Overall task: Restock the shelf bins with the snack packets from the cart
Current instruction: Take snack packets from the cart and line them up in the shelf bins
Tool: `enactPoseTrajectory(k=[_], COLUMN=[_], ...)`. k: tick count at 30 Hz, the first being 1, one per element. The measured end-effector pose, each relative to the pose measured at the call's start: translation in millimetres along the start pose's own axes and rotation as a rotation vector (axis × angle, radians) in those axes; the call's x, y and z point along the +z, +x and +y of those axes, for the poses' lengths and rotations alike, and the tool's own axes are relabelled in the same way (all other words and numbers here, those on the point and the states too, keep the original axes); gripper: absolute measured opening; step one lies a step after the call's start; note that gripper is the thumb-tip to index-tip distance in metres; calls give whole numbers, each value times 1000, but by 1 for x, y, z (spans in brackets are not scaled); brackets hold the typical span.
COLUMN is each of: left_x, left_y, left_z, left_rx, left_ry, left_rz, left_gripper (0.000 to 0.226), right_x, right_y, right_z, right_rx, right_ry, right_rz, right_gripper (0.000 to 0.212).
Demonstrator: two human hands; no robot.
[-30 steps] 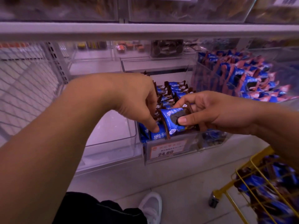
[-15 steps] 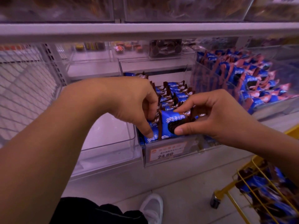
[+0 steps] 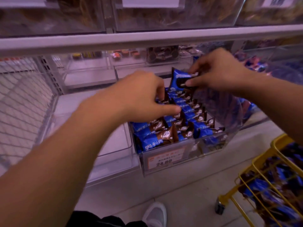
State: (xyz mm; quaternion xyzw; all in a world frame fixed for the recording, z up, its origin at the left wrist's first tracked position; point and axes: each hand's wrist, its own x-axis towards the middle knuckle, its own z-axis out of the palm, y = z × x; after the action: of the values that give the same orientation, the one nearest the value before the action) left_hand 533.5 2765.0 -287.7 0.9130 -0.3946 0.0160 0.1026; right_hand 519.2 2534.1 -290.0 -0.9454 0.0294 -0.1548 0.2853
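The clear bin (image 3: 180,149) holds rows of blue snack packets (image 3: 188,110). Above its back, the right hand (image 3: 219,71) pinches one packet (image 3: 178,77). The left hand (image 3: 144,95), fingers curled, presses among the rows; beside the bin, the yellow cart (image 3: 262,161) carries more.

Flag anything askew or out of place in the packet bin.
Nothing damaged or spilled. Only the blue-and-brown snack packet pinched upright by the right hand sits above the rows in the clear plastic bin.

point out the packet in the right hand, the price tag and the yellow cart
packet (image 3: 179,78), head view, on its blue front face
price tag (image 3: 165,158), head view, on the orange label's middle
yellow cart (image 3: 277,147), head view, on its top rim
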Motion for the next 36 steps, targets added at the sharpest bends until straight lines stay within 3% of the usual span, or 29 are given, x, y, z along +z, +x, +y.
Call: enactPoseTrajectory(k=[1, 3, 5, 8, 13, 17, 19, 25, 27, 28, 30, 31, 32, 34, 36], left_x=[9, 27, 43, 52, 56, 52, 51, 46, 42, 37, 24, 16, 10, 6, 9], left_y=[5, 14, 19, 23, 27, 28, 26, 24, 21, 18, 13, 11, 9, 3, -2], left_z=[9, 24, 28, 22, 15, 18, 22, 23, 24, 23, 15, 9, 2, -7, -8], left_rx=[-44, -195, -340, -434, -408, -384, -403, -416, -427, -399, -280, -235, -210, -201, -180], left_ry=[69, 173, 173, 125, 147, 157, 178, 112, 51, 65, 176, 219, 247, 291, 317], left_rz=[43, -112, -306, -344, -433, -435, -422, -445, -300, -192, 10, 31, -9, -153, -250], left_gripper=[64, 80, 93, 98, 84, 56, 46, 62, 77, 75, 49, 39, 33, 29, 30], right_x=[9, 32, 55, 78, 97, 99, 100, 80, 65, 58, 43, 36, 30, 22, 18], right_y=[17, 45, 64, 84, 98, 97, 95, 80, 69, 61, 38, 24, 10, -16, -31], right_z=[3, 7, 11, 13, 18, 25, 26, 15, 5, 0, -12, -17, -23, -37, -47], right_rx=[-16, -34, -28, -52, -85, -16, -25, 63, 81, 89, 124, 177, 265, 453, 498], right_ry=[-141, -285, -297, -280, -221, -162, -165, -6, -23, -39, -21, 46, 155, 347, 309], right_rz=[-2, -34, -50, -35, 5, 59, -10, -208, -222, -218, -240, -283, -364, -599, -779], right_gripper=[25, 32, 35, 34, 34, 34, 31, 54, 60, 58, 43, 32, 25, 32, 42])
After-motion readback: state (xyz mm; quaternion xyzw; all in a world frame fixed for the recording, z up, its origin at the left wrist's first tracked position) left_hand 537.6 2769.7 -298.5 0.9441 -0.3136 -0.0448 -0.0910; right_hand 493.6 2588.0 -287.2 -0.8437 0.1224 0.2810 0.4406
